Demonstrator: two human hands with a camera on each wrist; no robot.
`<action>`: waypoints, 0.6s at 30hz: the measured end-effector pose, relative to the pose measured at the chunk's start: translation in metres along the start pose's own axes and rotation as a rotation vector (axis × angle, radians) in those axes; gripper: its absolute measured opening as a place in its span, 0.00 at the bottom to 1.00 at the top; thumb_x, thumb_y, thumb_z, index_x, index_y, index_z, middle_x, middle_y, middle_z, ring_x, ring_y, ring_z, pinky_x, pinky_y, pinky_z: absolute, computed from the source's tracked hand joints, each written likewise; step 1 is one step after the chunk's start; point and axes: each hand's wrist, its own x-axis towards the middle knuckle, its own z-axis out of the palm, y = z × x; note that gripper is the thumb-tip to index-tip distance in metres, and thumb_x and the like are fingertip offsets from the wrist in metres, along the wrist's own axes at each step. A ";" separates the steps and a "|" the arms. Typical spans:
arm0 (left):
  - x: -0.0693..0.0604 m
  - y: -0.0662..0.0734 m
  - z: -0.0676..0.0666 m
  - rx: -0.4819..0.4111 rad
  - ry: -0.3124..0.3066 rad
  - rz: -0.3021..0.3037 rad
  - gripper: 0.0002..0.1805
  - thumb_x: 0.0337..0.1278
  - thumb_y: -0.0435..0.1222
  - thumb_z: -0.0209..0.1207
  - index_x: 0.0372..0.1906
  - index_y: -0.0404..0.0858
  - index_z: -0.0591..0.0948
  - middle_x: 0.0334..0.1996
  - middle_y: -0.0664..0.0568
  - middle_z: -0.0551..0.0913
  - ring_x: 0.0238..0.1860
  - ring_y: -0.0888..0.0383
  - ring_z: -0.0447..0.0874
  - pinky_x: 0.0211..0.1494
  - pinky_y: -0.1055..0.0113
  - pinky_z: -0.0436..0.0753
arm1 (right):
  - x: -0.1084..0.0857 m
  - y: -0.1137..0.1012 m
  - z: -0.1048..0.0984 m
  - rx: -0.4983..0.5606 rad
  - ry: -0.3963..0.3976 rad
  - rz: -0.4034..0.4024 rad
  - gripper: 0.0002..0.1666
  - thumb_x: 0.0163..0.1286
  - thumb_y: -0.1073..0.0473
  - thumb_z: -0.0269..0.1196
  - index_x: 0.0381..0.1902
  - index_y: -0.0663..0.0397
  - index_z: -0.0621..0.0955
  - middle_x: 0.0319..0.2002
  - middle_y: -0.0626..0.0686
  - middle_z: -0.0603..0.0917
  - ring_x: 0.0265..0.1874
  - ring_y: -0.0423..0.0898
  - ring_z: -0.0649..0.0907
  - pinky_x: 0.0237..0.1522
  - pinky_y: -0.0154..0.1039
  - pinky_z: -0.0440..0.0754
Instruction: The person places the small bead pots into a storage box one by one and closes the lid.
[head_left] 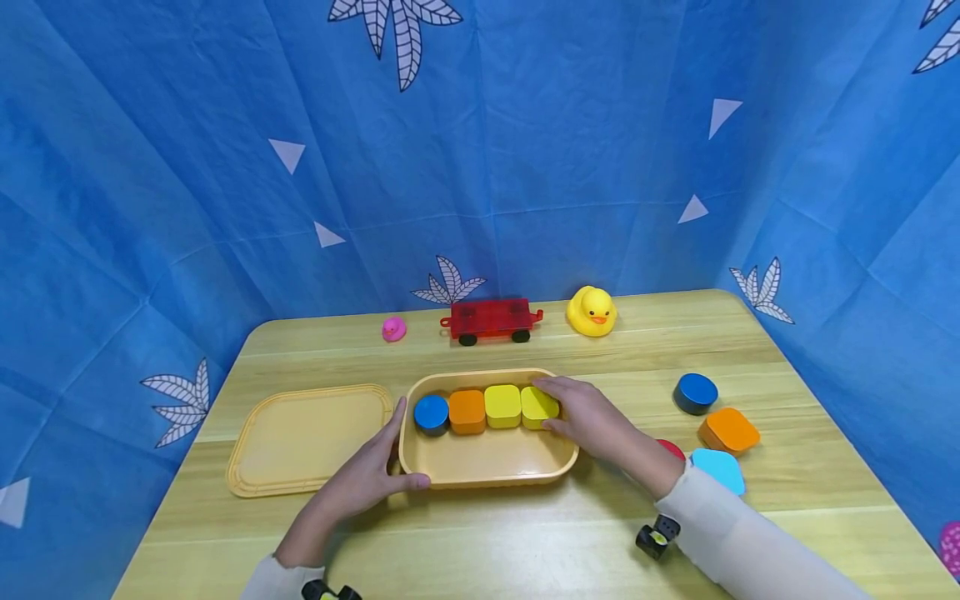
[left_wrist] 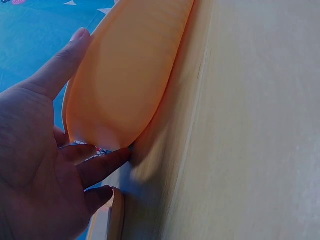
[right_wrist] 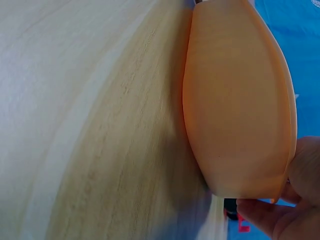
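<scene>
Inside a light-orange box (head_left: 487,482), a blue round block (head_left: 431,414), an orange block (head_left: 467,412) and two yellow blocks (head_left: 502,406) stand in a row along the far side. My right hand (head_left: 596,421) reaches over the box's right end, fingers and thumb around the rightmost yellow block (head_left: 538,407). My left hand (head_left: 367,475) grips the box's left end, thumb at the front corner. In the left wrist view the left hand (left_wrist: 45,150) lies against the box (left_wrist: 120,75). The right wrist view shows the right hand (right_wrist: 285,200) at the box's end (right_wrist: 240,110), the blocks hidden by its wall.
A flat light-orange lid (head_left: 315,437) lies left of the box. Behind stand a pink duck (head_left: 393,329), red wagon (head_left: 491,319) and yellow duck (head_left: 592,312). To the right are a blue round block (head_left: 695,393), orange block (head_left: 730,431), light-blue block (head_left: 718,471) and partly hidden red piece (head_left: 671,448).
</scene>
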 end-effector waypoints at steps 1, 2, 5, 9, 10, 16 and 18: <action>0.000 0.000 0.000 0.000 0.000 0.001 0.68 0.55 0.51 0.74 0.84 0.42 0.36 0.83 0.40 0.45 0.80 0.40 0.53 0.80 0.46 0.56 | 0.000 0.000 0.000 0.000 0.005 0.000 0.37 0.63 0.62 0.76 0.69 0.64 0.77 0.67 0.63 0.79 0.66 0.63 0.78 0.68 0.58 0.75; 0.000 0.000 0.000 0.001 0.001 0.001 0.68 0.55 0.51 0.74 0.84 0.42 0.36 0.83 0.40 0.45 0.80 0.40 0.53 0.80 0.46 0.56 | 0.000 0.001 0.001 0.002 0.009 0.001 0.37 0.63 0.62 0.76 0.68 0.64 0.77 0.67 0.63 0.79 0.66 0.63 0.78 0.68 0.58 0.75; 0.000 -0.001 0.000 0.001 0.005 0.002 0.68 0.54 0.51 0.75 0.85 0.42 0.36 0.83 0.40 0.45 0.80 0.40 0.53 0.80 0.46 0.56 | 0.000 0.002 0.002 0.005 0.016 0.008 0.35 0.63 0.63 0.75 0.67 0.65 0.78 0.65 0.63 0.80 0.65 0.62 0.79 0.68 0.58 0.75; 0.000 -0.001 0.000 -0.001 0.006 -0.004 0.68 0.55 0.51 0.75 0.85 0.43 0.36 0.83 0.40 0.45 0.81 0.40 0.53 0.81 0.46 0.56 | 0.001 0.002 0.003 -0.001 0.025 0.013 0.34 0.63 0.64 0.75 0.66 0.64 0.79 0.63 0.63 0.82 0.64 0.61 0.80 0.68 0.57 0.76; 0.000 -0.001 0.000 0.000 0.006 -0.006 0.68 0.55 0.52 0.75 0.85 0.43 0.36 0.83 0.40 0.44 0.81 0.40 0.52 0.81 0.46 0.56 | 0.001 0.002 0.003 -0.001 0.026 0.016 0.34 0.63 0.64 0.75 0.66 0.64 0.79 0.63 0.63 0.82 0.64 0.61 0.80 0.68 0.57 0.76; 0.000 0.000 0.000 0.005 0.009 0.001 0.68 0.54 0.51 0.75 0.85 0.43 0.36 0.83 0.40 0.45 0.81 0.40 0.53 0.81 0.45 0.55 | 0.000 0.001 0.002 -0.006 0.025 0.021 0.35 0.62 0.63 0.76 0.66 0.64 0.79 0.64 0.63 0.81 0.64 0.61 0.79 0.68 0.57 0.75; 0.000 0.000 0.000 0.004 0.010 0.007 0.68 0.54 0.51 0.75 0.85 0.43 0.36 0.83 0.39 0.45 0.80 0.40 0.53 0.81 0.45 0.56 | 0.000 0.001 0.001 -0.007 0.018 0.017 0.36 0.62 0.62 0.76 0.67 0.64 0.78 0.64 0.63 0.81 0.65 0.62 0.79 0.68 0.57 0.75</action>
